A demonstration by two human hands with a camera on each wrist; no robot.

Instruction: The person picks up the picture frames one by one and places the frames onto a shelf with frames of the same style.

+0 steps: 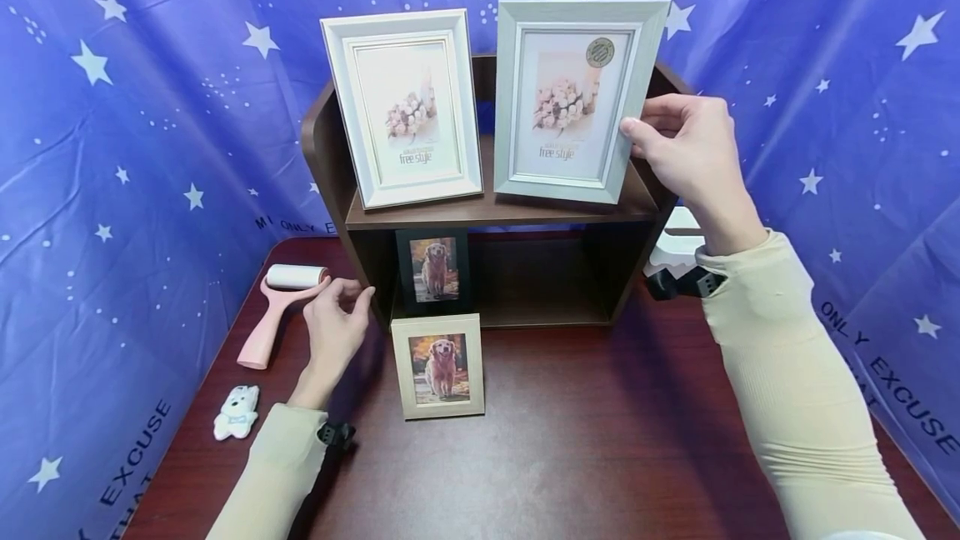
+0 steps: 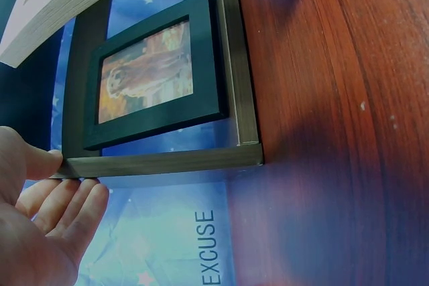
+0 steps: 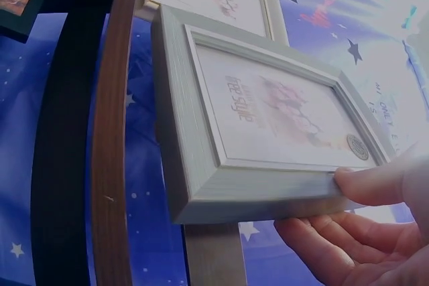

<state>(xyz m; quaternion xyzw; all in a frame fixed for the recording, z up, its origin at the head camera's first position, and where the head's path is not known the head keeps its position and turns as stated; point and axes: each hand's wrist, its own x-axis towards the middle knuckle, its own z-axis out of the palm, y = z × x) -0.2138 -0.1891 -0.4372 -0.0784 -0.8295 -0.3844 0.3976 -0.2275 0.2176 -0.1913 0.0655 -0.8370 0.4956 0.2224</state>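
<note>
On the right of the top shelf stands a pale grey-green photo frame (image 1: 636,82). My right hand (image 1: 693,144) pinches its right edge, thumb on the front and fingers behind. Left of it a white photo frame (image 1: 345,107) leans back on the same shelf. My left hand (image 1: 337,327) holds the left side panel of the dark brown shelf (image 2: 161,162), thumb and fingers on either side of the panel. A black photo frame (image 2: 154,120) with a dog picture stands in the lower compartment. In front of the shelf, a beige photo frame (image 1: 444,412) stands on the table.
The dark red table (image 1: 570,440) carries a pink lint roller (image 1: 266,332) and a small white bear figure (image 1: 236,412) at the left. A white object (image 1: 675,240) sits behind my right wrist. Blue star-patterned curtains (image 1: 172,107) surround the table.
</note>
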